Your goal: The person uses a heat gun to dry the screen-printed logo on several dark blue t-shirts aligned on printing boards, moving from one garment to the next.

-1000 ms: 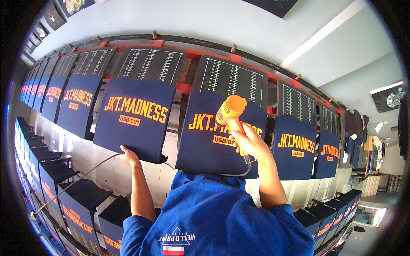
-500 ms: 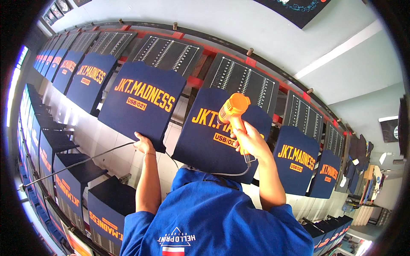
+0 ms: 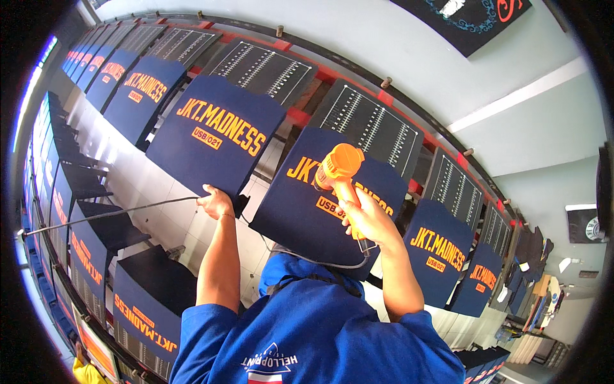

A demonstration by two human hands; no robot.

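My right hand [image 3: 369, 219] is wrapped round the handle of an orange heat gun [image 3: 342, 163]. The gun hangs over a navy fabric panel [image 3: 307, 221] with orange print, and its body covers part of the lettering. My left hand [image 3: 215, 202] is closed on a grey power cable [image 3: 137, 207], close by the lower edge of the neighbouring navy panel [image 3: 185, 163]. From that hand the cable loops below the panel under the gun and up to the gun's handle.
Similar panels lie on a long row of black boards with white scale marks [image 3: 368, 121], along a dark rail [image 3: 332, 57]. A second row of panels [image 3: 144, 320] stands at lower left. A person in a yellow sleeve [image 3: 86, 371] shows at the lower left rim.
The heat gun has shifted slightly left across the print. My left hand keeps hold of the cable. The view has tilted a little, and a yellow sleeve now shows at lower left.
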